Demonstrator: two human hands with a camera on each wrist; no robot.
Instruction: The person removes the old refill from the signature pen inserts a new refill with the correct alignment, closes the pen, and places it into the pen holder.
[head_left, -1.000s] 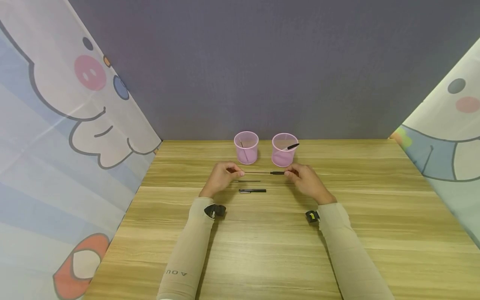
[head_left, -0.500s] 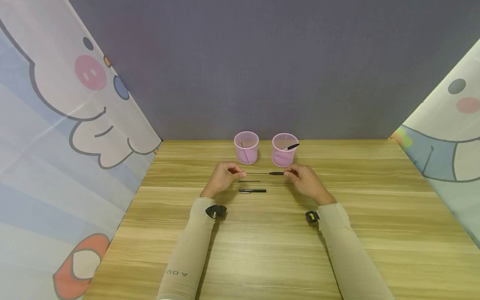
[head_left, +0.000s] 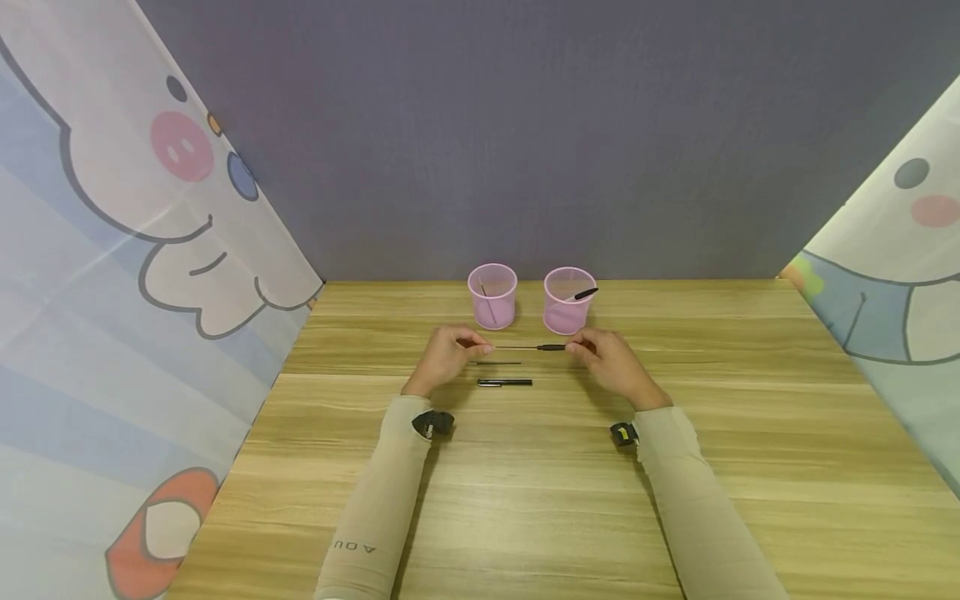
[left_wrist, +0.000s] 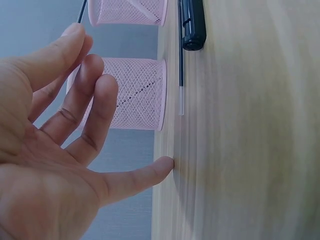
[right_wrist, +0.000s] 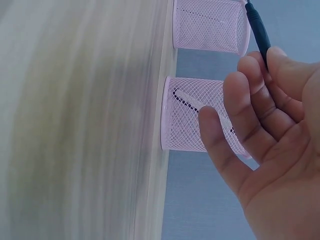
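Wooden table (head_left: 525, 500) below; only wrist views reveal the pink cups' (right_wrist: 187, 137) mesh; my left hand (head_left: 446, 358) pinches a thin rod (head_left: 517, 347), my right hand (head_left: 615, 362) a dark barrel (head_left: 551, 347); they're slightly closer than before.

The person's left arm (head_left: 378, 492) and right arm (head_left: 701, 500) reach forward, slanting inward so that both hands meet near the middle, wrists bent and fingertips turned toward each other. The left hand (head_left: 444, 357) pinches with thumb (left_wrist: 54, 57) and index finger (left_wrist: 48, 96), its middle finger (left_wrist: 70, 102) and ring finger (left_wrist: 97, 119) bent, its little finger (left_wrist: 137, 180) stretched well apart. The right hand (head_left: 615, 362) nearly mirrors it, thumb pressing the index finger side, its other fingers loosely curved, the little one slightly apart.
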